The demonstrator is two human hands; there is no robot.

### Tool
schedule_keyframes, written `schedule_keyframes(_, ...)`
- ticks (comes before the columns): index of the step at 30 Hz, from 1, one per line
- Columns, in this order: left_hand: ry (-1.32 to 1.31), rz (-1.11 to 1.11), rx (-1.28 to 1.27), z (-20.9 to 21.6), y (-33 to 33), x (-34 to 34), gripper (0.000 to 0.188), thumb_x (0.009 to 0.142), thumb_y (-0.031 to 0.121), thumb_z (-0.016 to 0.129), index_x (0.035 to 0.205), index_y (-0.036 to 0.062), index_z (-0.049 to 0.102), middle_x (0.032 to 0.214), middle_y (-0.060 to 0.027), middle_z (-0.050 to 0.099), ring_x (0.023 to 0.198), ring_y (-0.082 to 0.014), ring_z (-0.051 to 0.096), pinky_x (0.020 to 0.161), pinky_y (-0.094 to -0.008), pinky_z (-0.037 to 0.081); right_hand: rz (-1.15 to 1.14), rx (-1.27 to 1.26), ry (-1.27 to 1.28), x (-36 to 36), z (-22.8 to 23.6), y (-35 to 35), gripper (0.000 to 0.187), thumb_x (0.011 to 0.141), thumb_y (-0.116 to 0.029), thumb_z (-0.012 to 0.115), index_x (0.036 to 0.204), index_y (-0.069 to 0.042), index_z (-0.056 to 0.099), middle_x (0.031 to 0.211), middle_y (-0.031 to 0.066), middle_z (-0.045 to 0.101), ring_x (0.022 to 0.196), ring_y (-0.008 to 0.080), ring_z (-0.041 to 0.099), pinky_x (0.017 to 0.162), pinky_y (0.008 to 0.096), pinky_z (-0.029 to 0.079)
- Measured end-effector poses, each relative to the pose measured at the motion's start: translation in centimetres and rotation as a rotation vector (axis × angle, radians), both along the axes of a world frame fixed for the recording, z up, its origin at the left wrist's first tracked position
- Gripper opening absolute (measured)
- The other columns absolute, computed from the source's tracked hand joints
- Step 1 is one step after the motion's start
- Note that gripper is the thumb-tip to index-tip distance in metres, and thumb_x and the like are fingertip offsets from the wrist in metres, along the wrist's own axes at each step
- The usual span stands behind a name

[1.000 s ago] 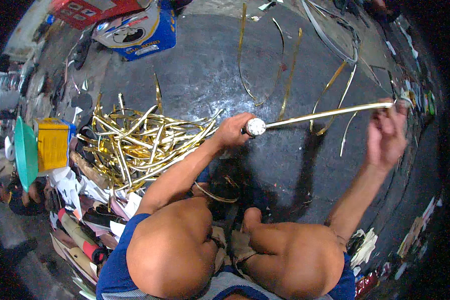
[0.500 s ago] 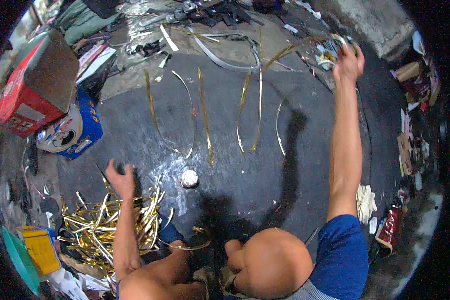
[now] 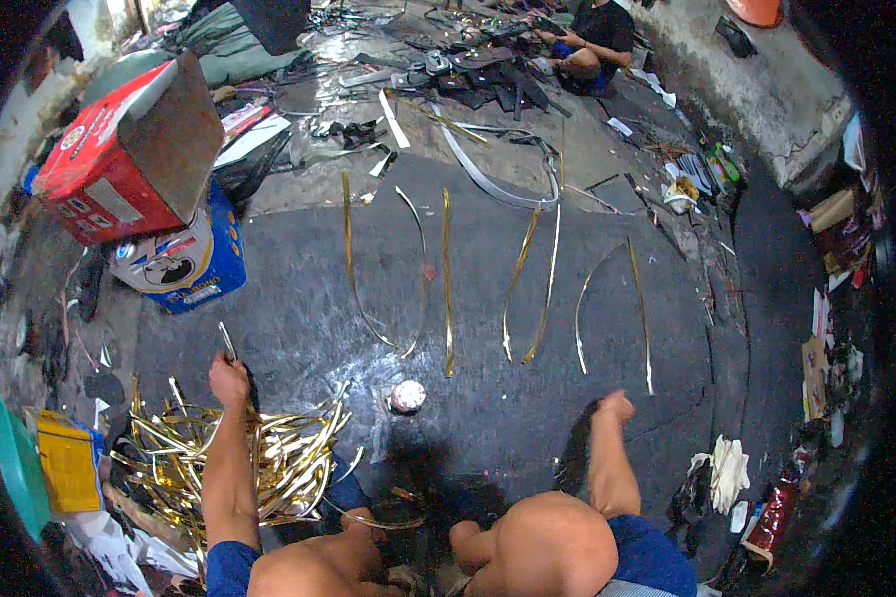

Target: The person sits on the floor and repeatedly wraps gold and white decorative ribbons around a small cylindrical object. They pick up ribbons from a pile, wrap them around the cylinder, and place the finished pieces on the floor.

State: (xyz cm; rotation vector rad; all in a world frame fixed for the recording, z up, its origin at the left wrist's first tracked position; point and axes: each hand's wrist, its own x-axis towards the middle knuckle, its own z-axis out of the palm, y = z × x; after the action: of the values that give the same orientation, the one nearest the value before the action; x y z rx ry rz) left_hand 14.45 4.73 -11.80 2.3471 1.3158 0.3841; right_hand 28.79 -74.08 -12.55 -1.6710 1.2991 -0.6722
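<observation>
Beyond gold strips (image 3: 299, 448), lettered blue container (image 3: 184, 271)

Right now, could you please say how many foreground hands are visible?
2: left hand, holding a metallic strip by the gold strip pile; right hand, over the dark mat.

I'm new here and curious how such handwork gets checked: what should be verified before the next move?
1. Left hand grips a strip: ok.
2. Right hand is empty: cannot tell; its palm is hidden.
3. White round-topped object sits apart from both hands: ok.
4. Gold strip pile is untangled: not ok; strips crisscross.
5. Laid-out strips are free of the right hand: ok.
</observation>
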Motion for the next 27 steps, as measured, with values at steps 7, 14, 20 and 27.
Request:
schedule_keyframes(7,-0.6,-0.212,-0.574,5.2,-5.2,1.1,0.013,0.081,0.001,0.065,0.092,0.0012,0.072,0.077,-0.0052,0.069,0.067,-0.0116,0.066,0.061,-0.0245,0.05,1.7,-0.173,0.012,-4.9,6.9,31.5,0.074,0.069,-0.014,0.082,0.135,-0.007,0.05,0.126,0.0145,0.055,0.115,0.0287,0.057,0.097,0.0396,0.05)
schedule_keyframes(14,-0.376,-0.468,-0.926,7.7,-16.5,0.6,0.03,0.079,0.006,0.068,0.108,-0.0028,0.073,0.074,-0.0031,0.067,0.063,-0.0107,0.064,0.059,-0.0248,0.05,1.811,-0.162,-0.006,-6.9,8.7,39.3,0.058,0.067,-0.024,0.086,0.116,-0.004,0.061,0.097,0.0118,0.062,0.088,0.0255,0.064,0.079,0.0366,0.053)
schedule_keyframes(20,-0.232,-0.442,-1.085,7.9,-18.6,0.3,0.036,0.08,0.003,0.064,0.116,0.0006,0.072,0.074,-0.0008,0.066,0.059,-0.0072,0.058,0.055,-0.0232,0.047,1.372,0.364,-0.276,-4.5,7.1,36.5,0.047,0.082,-0.01,0.08,0.122,-0.001,0.058,0.112,0.0079,0.068,0.097,0.0152,0.067,0.082,0.029,0.055)
schedule_keyframes(27,-0.33,-0.416,-1.478,6.9,-18.0,-0.6,0.056,0.077,-0.004,0.059,0.133,-0.0044,0.06,0.084,0.0003,0.065,0.06,-0.0068,0.055,0.055,-0.0225,0.044,1.469,0.432,-0.394,-5.6,12.1,42.4,0.058,0.08,-0.012,0.082,0.123,-0.001,0.046,0.112,0.0145,0.067,0.096,0.0205,0.068,0.077,0.0317,0.059)
